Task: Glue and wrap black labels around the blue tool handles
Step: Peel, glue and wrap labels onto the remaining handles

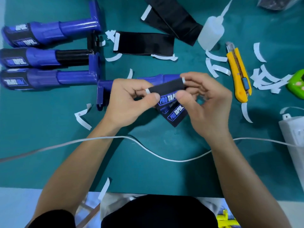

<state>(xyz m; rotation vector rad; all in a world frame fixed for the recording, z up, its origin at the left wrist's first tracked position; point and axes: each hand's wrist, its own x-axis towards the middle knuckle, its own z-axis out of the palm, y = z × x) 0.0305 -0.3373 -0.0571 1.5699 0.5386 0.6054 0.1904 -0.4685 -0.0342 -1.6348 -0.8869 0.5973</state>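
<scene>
Far left of the frame: three finished handles (42, 58) lie stacked on the green mat (49, 145). Their long axes run left-right, with the black wrapped grips to the left and the flanges to the right.

Left of centre: your left hand (130, 101) has its thumb and forefinger curled, pinching the left end of the label (166, 89) at its white tab.

Centre: the label is up off the mat between both hands. Its long axis runs left-right and rises a little toward the right, and a printed part hangs toward the lower centre. Behind it the fourth handle (158, 79) lies on the mat, also left-right, flange to the left, its grip end hidden by your right hand.

Upper centre: spare labels (144, 45) lie flat with the black side up.

Right of centre: your right hand (209, 102) has its thumb and fingers curled, pinching the label's right end.

Upper right: the bottle (211, 32) is translucent white and tilted, its nozzle pointing to the upper right. You cannot tell its fill level. In the corner a bag (276, 2) holds something dark, too blurred to name.

Right: white strips (217, 69) are scattered about, and the yellow knife (238, 74) lies near-vertical in the frame.

Across the lower middle: a white cable (148, 147).
</scene>
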